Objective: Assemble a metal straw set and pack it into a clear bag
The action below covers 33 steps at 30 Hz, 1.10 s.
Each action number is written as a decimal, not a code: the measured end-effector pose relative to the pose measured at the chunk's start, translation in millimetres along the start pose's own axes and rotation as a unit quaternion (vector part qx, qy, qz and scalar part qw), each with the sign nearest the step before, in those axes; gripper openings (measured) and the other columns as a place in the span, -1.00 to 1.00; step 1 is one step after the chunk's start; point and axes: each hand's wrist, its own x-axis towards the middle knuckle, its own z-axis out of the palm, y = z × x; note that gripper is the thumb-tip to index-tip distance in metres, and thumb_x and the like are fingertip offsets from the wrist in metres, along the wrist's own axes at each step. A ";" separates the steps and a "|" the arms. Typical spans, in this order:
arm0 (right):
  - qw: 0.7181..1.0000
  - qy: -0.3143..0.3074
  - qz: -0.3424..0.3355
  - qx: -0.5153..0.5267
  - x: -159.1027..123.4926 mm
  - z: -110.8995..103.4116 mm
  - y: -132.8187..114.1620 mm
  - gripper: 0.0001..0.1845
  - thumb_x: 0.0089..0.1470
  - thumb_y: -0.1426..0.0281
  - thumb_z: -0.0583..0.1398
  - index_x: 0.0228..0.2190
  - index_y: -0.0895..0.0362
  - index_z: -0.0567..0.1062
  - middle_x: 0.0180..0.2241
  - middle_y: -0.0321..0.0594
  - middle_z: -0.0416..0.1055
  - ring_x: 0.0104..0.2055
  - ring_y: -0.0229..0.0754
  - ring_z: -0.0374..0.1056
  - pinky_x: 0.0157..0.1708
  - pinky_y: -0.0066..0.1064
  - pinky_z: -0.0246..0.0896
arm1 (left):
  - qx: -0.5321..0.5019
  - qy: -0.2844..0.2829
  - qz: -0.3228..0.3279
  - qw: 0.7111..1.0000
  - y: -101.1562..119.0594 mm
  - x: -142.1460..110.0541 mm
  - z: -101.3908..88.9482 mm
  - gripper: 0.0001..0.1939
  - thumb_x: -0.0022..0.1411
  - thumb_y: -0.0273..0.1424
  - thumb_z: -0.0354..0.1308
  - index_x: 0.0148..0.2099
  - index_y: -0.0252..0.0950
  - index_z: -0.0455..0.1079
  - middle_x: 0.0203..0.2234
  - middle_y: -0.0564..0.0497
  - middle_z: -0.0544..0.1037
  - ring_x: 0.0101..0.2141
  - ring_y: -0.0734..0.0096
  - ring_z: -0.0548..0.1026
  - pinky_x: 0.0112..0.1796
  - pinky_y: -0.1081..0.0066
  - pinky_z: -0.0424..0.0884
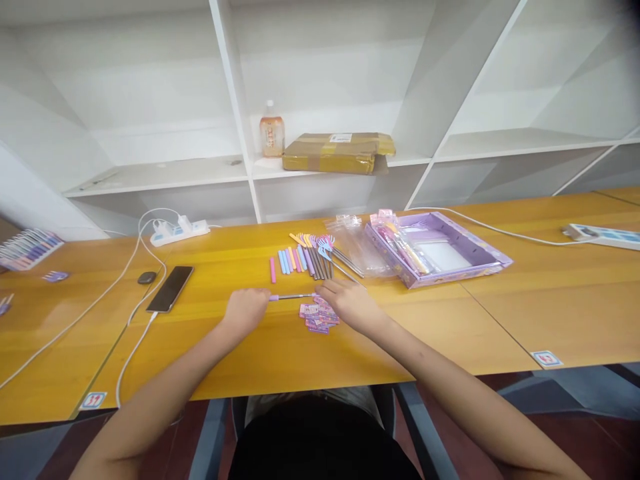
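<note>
My left hand [247,310] is closed around the purple handle end of a thin metal back scratcher [295,296], held level just above the table. My right hand [347,303] pinches its other end, where a bit of purple shows; the fingers hide the rest. Beneath the right hand lies a small pile of purple and pink printed cards [317,317]. Just beyond the hands are several back scratcher rods [320,263] with claw-shaped heads in yellow, purple, pink and blue. Beside them a row of coloured handle tubes [293,260] is laid out, with a pink tube [273,270] a little apart.
At right, a purple display box [450,273] holds packed pieces, next to clear plastic bags [357,243]. A phone [170,289] with a white cable, a power strip [180,231] and a dark small object [147,278] are left. A carton [335,153] and bottle [272,133] stand on the shelf.
</note>
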 end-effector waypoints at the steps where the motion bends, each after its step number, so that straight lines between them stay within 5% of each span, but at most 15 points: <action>1: 0.999 0.034 0.004 -0.013 -3.4 0.6 9.8 -0.79 0.44 0.49 0.11 -0.09 0.16 0.56 -0.22 -0.14 0.50 -0.18 -0.13 0.36 -0.21 -0.34 0.12 | 0.008 0.007 -0.007 1.000 -9.1 0.5 -2.6 -0.63 0.47 -0.48 -0.10 -0.11 -0.33 0.57 -0.26 -0.32 0.68 -0.18 -0.09 0.69 -0.22 0.17 0.48; 8: 0.978 0.199 -0.025 -0.060 -83.0 -13.1 128.6 -0.64 0.39 0.59 0.03 -0.08 0.12 0.60 -0.21 -0.15 0.59 -0.17 -0.16 0.44 -0.09 -0.33 0.20 | 0.078 0.079 -0.081 0.990 -124.9 -25.7 -2.4 -0.59 0.48 -0.40 -0.13 -0.13 -0.37 0.58 -0.25 -0.34 0.68 -0.19 -0.11 0.67 -0.32 0.25 0.38; 13: 0.975 0.194 0.003 -0.110 -127.9 -29.3 172.0 -0.75 0.39 0.55 0.11 -0.09 0.12 0.59 -0.20 -0.18 0.61 -0.17 -0.16 0.48 -0.07 -0.33 0.26 | 0.119 0.141 -0.103 0.977 -183.6 -51.1 15.7 -0.44 0.56 -0.28 -0.24 -0.22 -0.34 0.58 -0.30 -0.28 0.69 -0.24 -0.03 0.66 -0.42 0.32 0.21; 21: 0.985 0.149 0.038 -0.078 -139.0 -29.1 175.6 -0.73 0.44 0.42 0.09 -0.13 0.12 0.61 -0.20 -0.14 0.62 -0.17 -0.13 0.49 -0.09 -0.29 0.27 | 0.112 0.093 -0.080 0.986 -192.0 -53.6 15.1 -0.54 0.52 -0.32 -0.17 -0.14 -0.31 0.57 -0.23 -0.26 0.71 -0.20 -0.09 0.67 -0.37 0.27 0.28; 25: 0.989 0.109 0.092 -0.049 -141.3 -18.7 170.2 -0.66 0.49 0.29 0.04 0.00 0.11 0.58 -0.04 -0.07 0.58 -0.08 -0.06 0.50 -0.08 -0.24 0.30 | 0.104 0.051 -0.091 0.989 -180.9 -56.5 8.4 -0.60 0.50 -0.31 -0.11 -0.14 -0.28 0.57 -0.23 -0.24 0.71 -0.19 -0.12 0.67 -0.32 0.23 0.37; 31: 0.958 0.203 0.204 0.019 -161.3 -7.9 166.9 -0.65 0.49 0.19 0.05 0.09 0.09 0.47 -0.02 -0.04 0.50 -0.01 -0.04 0.48 -0.05 -0.27 0.36 | 0.101 0.050 -0.103 0.988 -169.7 -65.1 9.8 -0.59 0.49 -0.34 -0.12 -0.16 -0.28 0.58 -0.23 -0.24 0.71 -0.18 -0.13 0.68 -0.31 0.23 0.39; 33: 0.957 0.192 0.212 0.039 -166.8 -6.3 167.2 -0.66 0.49 0.20 0.04 0.09 0.09 0.46 -0.02 -0.04 0.49 -0.02 -0.04 0.48 -0.03 -0.26 0.37 | 0.087 0.047 -0.107 0.989 -167.1 -63.8 11.2 -0.59 0.48 -0.32 -0.10 -0.18 -0.27 0.59 -0.25 -0.23 0.71 -0.19 -0.15 0.68 -0.32 0.23 0.38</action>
